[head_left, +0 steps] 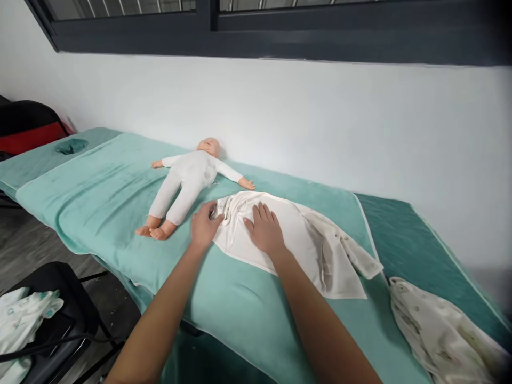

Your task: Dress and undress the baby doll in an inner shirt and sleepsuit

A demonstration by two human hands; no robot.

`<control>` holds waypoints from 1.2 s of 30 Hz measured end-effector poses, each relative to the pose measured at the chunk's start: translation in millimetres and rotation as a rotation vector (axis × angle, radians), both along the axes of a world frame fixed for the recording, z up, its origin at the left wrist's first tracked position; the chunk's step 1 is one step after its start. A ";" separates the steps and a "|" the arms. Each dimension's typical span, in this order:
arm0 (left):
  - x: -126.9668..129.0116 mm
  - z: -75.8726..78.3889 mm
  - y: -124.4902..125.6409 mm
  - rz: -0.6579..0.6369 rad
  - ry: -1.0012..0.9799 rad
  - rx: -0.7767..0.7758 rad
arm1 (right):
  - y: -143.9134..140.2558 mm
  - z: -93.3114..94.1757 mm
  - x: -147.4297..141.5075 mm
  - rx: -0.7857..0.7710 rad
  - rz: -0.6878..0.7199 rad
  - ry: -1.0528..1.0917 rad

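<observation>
A white baby shirt (296, 229) lies spread on the green-covered bed, its patterned sleeve (352, 248) stretching to the right. My left hand (205, 224) is at the shirt's bunched left end, with fingers curled and thumb bent against the cloth edge. Flat on the middle of the shirt rests my right hand (266, 229), its fingers stretched out and holding nothing. Beyond my left hand, a baby doll (188, 173) in a white suit lies on its back, feet toward me, one arm reaching close to the shirt.
Green covers (100, 202) drape over the long bed, which runs along a white wall (320, 117). A patterned cloth (444, 330) lies at the right end. On the left, a black chair (68, 314) carries a printed white cloth (28, 320); another chair (28, 128) stands behind.
</observation>
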State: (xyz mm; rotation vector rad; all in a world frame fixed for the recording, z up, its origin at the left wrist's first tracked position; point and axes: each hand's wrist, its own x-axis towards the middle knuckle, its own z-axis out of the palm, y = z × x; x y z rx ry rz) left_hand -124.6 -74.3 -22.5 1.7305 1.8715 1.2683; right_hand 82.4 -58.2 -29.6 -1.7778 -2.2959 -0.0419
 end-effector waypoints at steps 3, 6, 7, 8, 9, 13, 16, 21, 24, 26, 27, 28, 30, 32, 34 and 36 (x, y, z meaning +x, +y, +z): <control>1.6 2.9 8.9 -0.044 0.024 0.073 | 0.1 3.8 1.4 -0.016 0.015 -0.005; 0.6 7.6 17.6 0.036 0.036 0.184 | -0.5 6.1 2.5 -0.032 0.050 -0.005; 0.0 9.2 20.8 0.071 0.046 0.216 | -1.0 6.3 2.9 -0.033 0.068 -0.002; -0.6 10.5 24.0 0.102 0.053 0.249 | -1.7 6.4 3.4 -0.031 0.087 0.002; -1.1 11.7 27.1 0.122 0.058 0.284 | -2.3 6.4 3.7 -0.030 0.106 0.006; -0.7 14.2 34.7 0.135 0.079 0.357 | -3.9 7.0 3.6 -0.033 0.164 0.011; 0.5 13.9 33.8 0.149 0.163 0.370 | -4.9 8.3 1.8 -0.034 0.188 0.002; 2.7 10.6 26.7 0.016 0.241 0.327 | -14.1 10.6 -2.1 -0.041 0.238 0.006; 6.4 10.0 19.2 -0.124 0.295 0.232 | -25.8 12.7 -4.2 -0.040 0.277 0.020; 8.9 10.4 12.1 -0.183 0.318 0.201 | -37.0 14.7 -5.6 -0.039 0.302 0.031; 9.7 10.5 8.1 -0.198 0.322 0.194 | -44.1 15.9 -6.3 -0.043 0.314 0.038; 10.1 10.5 4.0 -0.205 0.323 0.191 | -52.5 17.2 -6.9 -0.049 0.326 0.046; 9.7 9.8 -3.6 -0.206 0.329 0.193 | -73.2 20.7 -7.0 -0.064 0.354 0.067; 8.4 8.3 -9.4 -0.212 0.347 0.190 | -97.1 25.1 -4.2 -0.086 0.412 0.103; 7.3 6.4 -12.3 -0.210 0.366 0.170 | -118.5 29.8 4.9 -0.157 0.534 0.159; 7.4 4.7 -12.3 -0.182 0.372 0.144 | -130.0 33.4 24.0 -0.257 0.611 0.261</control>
